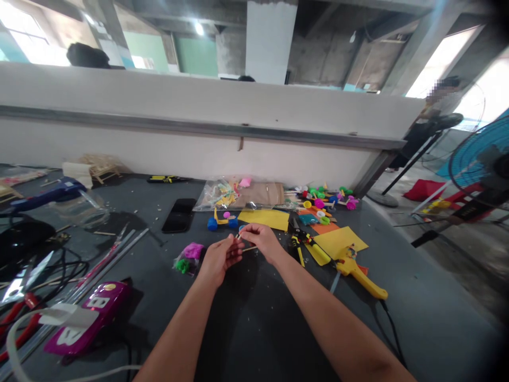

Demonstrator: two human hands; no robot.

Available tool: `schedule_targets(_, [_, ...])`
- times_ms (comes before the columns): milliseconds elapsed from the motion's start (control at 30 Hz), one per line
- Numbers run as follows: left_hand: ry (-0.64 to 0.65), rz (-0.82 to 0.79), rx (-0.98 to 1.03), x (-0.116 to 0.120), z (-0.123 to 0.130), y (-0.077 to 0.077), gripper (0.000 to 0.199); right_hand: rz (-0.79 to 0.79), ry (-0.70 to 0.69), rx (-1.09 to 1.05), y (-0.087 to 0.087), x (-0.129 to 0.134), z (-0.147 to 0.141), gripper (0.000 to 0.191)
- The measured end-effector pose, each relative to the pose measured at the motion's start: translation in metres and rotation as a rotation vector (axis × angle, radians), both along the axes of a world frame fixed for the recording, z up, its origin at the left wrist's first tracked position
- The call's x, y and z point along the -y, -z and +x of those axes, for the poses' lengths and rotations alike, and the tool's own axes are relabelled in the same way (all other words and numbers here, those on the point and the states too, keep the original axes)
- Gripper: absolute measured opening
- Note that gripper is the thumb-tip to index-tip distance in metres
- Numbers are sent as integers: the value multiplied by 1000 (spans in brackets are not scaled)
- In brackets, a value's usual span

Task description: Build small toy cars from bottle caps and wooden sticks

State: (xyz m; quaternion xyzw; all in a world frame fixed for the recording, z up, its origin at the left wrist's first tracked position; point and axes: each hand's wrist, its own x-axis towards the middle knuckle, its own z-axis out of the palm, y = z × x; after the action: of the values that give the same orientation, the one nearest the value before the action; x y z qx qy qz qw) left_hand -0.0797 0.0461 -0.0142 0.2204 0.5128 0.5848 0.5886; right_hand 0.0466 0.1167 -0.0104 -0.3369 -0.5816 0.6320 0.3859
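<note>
My left hand [219, 259] and my right hand [261, 240] meet over the middle of the dark table, fingertips pinched close together. Between them is something small, mostly hidden by the fingers and too small to name. A bit of blue shows by the right fingertips. Below my right hand lies a thin wooden stick [250, 248]. Just beyond the hands is a small assembly with blue wheels [213, 223] and a yellow upright part. To the left of my left hand lies a bag with pink and green pieces [192, 252].
A yellow glue gun [360, 273] and yellow-black pliers [318, 249] lie right, beside yellow sheets [345, 241]. A phone [179, 215] and parts bag [238, 195] lie behind. A purple power strip [93, 318], cables and a blue glue gun [51, 193] occupy the left. A fan [489, 164] stands right.
</note>
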Motion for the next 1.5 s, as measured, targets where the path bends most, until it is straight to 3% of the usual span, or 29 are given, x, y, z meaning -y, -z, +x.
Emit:
schedule_targets(300, [72,0,2,2,1,-1,25,-18,-27,26,3,1,-1,18])
schedule_targets(733, [19,-3,32,1,-1,0,12,-59,-10,33,1,2,0,20])
schedule_targets(867, [15,1,32,2,0,-1,11,37,13,82,3,0,0,18])
schedule_targets(1100, [8,-1,38,1,-1,2,10,374,69,216,8,3,-4,10])
schedule_targets(1500, [12,50,-30,0,-3,1,17,400,54,177,12,0,-4,13])
